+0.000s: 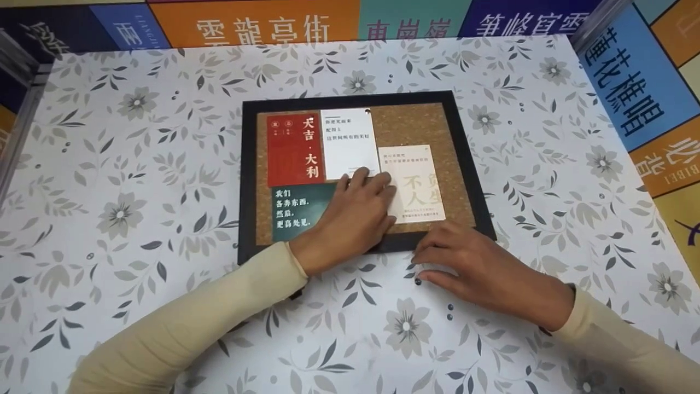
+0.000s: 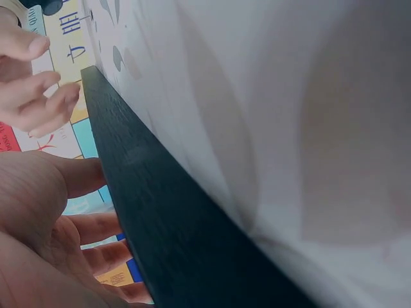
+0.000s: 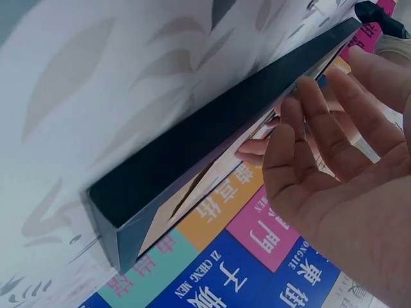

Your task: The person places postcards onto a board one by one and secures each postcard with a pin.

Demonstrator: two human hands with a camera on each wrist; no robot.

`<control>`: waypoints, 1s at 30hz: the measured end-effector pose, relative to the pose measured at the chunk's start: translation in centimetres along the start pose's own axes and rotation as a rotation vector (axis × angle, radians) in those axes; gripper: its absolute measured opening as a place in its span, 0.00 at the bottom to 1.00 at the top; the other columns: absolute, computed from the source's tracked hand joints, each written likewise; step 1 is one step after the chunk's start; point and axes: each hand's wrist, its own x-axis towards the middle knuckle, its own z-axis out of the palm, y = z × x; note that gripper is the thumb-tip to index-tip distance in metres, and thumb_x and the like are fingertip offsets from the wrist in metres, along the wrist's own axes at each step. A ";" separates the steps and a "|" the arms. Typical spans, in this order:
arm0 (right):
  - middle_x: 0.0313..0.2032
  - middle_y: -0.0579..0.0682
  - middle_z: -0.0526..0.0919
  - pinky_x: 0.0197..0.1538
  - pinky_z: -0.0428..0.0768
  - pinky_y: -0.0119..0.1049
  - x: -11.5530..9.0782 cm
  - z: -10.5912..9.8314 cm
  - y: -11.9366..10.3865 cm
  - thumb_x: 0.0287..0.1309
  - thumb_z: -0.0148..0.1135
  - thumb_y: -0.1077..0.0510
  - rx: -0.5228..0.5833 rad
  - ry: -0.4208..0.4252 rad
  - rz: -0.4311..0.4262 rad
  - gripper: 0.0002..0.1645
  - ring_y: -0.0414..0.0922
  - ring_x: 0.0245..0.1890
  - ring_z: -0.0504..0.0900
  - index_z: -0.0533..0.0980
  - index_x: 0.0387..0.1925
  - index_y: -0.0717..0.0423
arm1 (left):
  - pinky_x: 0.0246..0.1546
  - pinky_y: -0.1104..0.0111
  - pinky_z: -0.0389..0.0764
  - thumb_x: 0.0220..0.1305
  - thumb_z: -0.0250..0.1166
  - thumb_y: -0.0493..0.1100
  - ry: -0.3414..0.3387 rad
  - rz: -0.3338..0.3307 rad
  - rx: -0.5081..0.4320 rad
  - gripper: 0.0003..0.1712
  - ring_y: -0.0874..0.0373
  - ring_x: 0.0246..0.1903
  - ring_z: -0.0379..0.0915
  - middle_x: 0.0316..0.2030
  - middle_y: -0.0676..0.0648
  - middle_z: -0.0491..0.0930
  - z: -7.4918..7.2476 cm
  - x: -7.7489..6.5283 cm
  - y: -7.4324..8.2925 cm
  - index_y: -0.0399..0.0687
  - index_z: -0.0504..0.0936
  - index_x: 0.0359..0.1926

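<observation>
A cork board [image 1: 456, 169] in a black frame [image 1: 249, 180] lies on the table. Spread over its lower middle, my left hand [image 1: 358, 213] rests with fingertips at the lower edge of a white card [image 1: 350, 139]. It partly covers a green card [image 1: 298, 208]. In the left wrist view the thumb and fingers [image 2: 103, 258] reach over the black frame's edge. A red card [image 1: 290, 150] is at the board's upper left, a cream card [image 1: 413, 186] right of the hand. Just below the frame's lower right, my right hand [image 1: 486, 268] is loosely bent, holding nothing visible.
The table has a white cloth [image 1: 136, 191] with grey flowers and leaves. Colourful panels [image 1: 262, 24] with large characters stand behind the table, and another [image 1: 623, 82] runs along its right side. A dark dot near the right thumb is too small to identify.
</observation>
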 end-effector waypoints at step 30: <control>0.44 0.45 0.83 0.47 0.84 0.37 -1.4 2.2 -1.1 0.62 0.78 0.67 -0.101 -0.021 0.015 0.07 0.43 0.44 0.79 0.88 0.36 0.53 | 0.67 0.42 0.73 0.77 0.70 0.50 0.015 0.004 -0.038 0.24 0.42 0.65 0.69 0.66 0.46 0.78 0.6 0.1 -0.3 0.39 0.84 0.64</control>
